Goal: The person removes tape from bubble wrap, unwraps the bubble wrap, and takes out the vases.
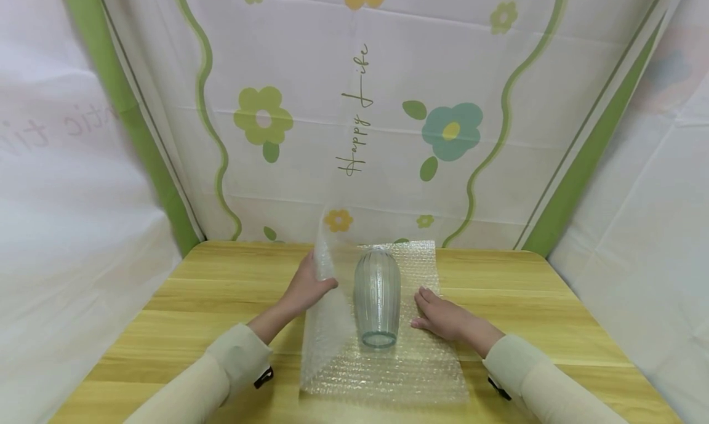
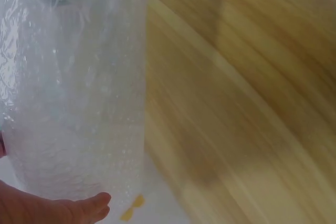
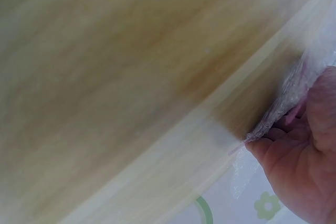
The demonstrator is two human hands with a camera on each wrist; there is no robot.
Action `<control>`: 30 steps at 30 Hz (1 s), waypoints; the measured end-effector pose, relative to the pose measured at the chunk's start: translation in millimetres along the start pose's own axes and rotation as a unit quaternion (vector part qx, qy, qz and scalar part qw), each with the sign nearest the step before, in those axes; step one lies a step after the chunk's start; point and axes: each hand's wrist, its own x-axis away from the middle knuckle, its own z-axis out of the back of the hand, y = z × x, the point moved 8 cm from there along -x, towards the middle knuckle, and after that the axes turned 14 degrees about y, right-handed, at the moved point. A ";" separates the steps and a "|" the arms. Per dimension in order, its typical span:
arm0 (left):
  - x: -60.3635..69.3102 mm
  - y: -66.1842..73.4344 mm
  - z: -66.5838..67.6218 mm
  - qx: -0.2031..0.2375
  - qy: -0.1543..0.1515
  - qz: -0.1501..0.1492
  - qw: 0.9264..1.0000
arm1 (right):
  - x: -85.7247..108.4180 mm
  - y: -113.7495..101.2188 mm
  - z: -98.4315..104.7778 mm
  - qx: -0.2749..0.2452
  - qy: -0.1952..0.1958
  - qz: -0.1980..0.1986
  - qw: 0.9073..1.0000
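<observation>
A ribbed clear glass vase (image 1: 377, 295) lies on its side on a sheet of bubble wrap (image 1: 399, 375), one round end facing me. My left hand (image 1: 310, 285) grips the sheet's left side, thumb on the near face, and that side stands lifted beside the vase. In the left wrist view the raised bubble wrap (image 2: 89, 103) hangs above the table, with part of the left hand (image 2: 52, 211) at its lower end. To the vase's right, my right hand (image 1: 443, 316) rests on the sheet, fingers extended. The right wrist view shows this hand (image 3: 304, 156) at the wrap's edge.
Under everything is a wood-grain table (image 1: 232, 295) with rounded far corners. A white cloth (image 1: 354, 184) printed with flowers hangs right behind its far edge, and pale cloth walls stand on both sides.
</observation>
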 end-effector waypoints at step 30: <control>1.6 -36.1 28.6 -0.041 -0.019 0.068 0.997 | 1.1 -2.4 2.0 -0.012 -0.004 -0.014 1.000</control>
